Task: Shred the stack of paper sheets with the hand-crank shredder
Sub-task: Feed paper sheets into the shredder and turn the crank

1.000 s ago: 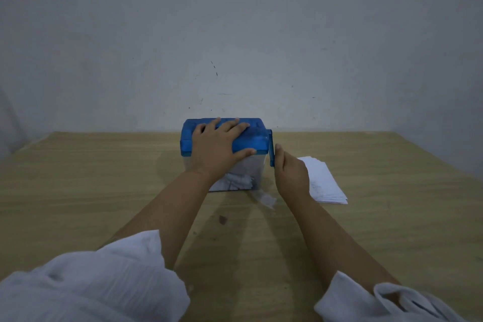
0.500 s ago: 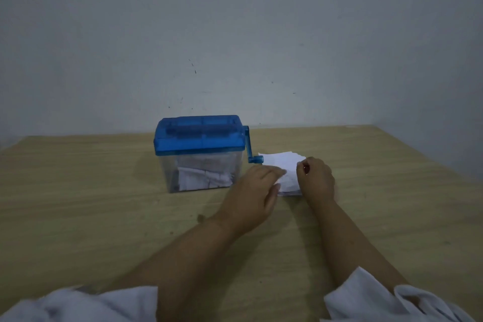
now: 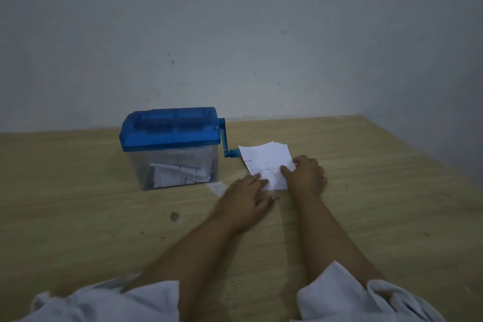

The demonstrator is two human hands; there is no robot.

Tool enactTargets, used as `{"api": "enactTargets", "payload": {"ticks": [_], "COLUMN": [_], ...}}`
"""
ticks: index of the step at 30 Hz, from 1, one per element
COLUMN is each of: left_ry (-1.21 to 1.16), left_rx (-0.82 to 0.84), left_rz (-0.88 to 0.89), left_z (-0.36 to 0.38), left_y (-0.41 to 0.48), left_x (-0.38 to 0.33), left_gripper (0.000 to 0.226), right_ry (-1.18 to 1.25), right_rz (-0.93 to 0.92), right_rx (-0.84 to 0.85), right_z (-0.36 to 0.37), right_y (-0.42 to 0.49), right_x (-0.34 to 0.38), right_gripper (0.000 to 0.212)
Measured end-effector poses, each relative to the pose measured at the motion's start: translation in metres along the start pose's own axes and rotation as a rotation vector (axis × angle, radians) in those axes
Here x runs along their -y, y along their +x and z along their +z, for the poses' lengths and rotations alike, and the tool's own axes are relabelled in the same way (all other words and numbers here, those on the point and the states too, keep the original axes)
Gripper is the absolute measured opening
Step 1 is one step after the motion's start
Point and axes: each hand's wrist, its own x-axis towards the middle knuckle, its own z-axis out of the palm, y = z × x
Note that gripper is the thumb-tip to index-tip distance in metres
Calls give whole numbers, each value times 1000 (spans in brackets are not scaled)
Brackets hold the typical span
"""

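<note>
You're fetching a sheet: left hand (image 3: 244, 197) flat on the paper stack (image 3: 264, 158) at centre-right, right hand (image 3: 304, 176) pinching its edge. Next, carry one to the shredder (image 3: 170, 129).

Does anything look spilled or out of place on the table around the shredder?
A loose paper scrap lies on the table beside the shredder's front right corner, outside its bin. A small dark mark sits nearer the person. The paper stack is slightly fanned.

Left hand (image 3: 245, 198) and right hand (image 3: 305, 175) have moved from shredder (image 3: 170, 138) onto the paper stack (image 3: 266, 162).
</note>
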Motion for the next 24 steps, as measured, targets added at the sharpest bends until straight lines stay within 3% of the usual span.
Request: {"api": "enactTargets", "payload": {"ticks": [9,24], "left_ry": [54,90], "left_rx": [66,133], "left_rz": [-12,-37], "left_z": [-2,-4], "left_y": [-2,-2], "left_x": [-2,-5], "left_gripper": [59,66], "right_ry": [333,244], "right_rz": [-3,-103], "right_rx": [-161,-273], "right_z": [2,0], "right_y": [8,3], "right_x": [-3,-1], "right_gripper": [14,36]}}
